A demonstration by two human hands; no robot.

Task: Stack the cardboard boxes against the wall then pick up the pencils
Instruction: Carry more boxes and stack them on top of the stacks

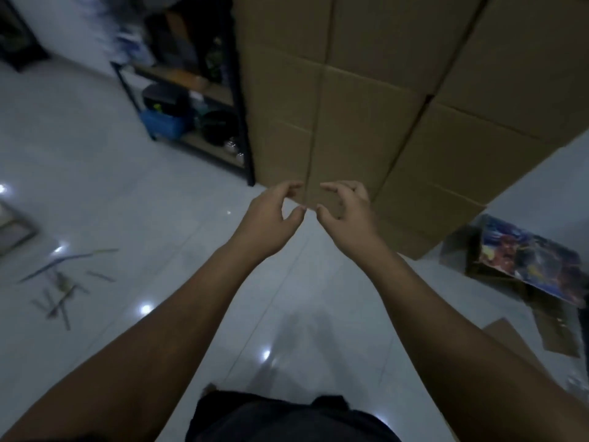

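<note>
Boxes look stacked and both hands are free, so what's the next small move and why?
Probably turn left and reach down toward the pencils scattered on the floor. The cardboard boxes already stand stacked, and the left hand and right hand are open and hold nothing.

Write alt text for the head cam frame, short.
Head view looking down: the left hand and right hand, both empty and open, reach toward tall stacked cardboard boxes. Pencils lie scattered on the glossy white floor at left, beside a dark shelving unit.
</note>
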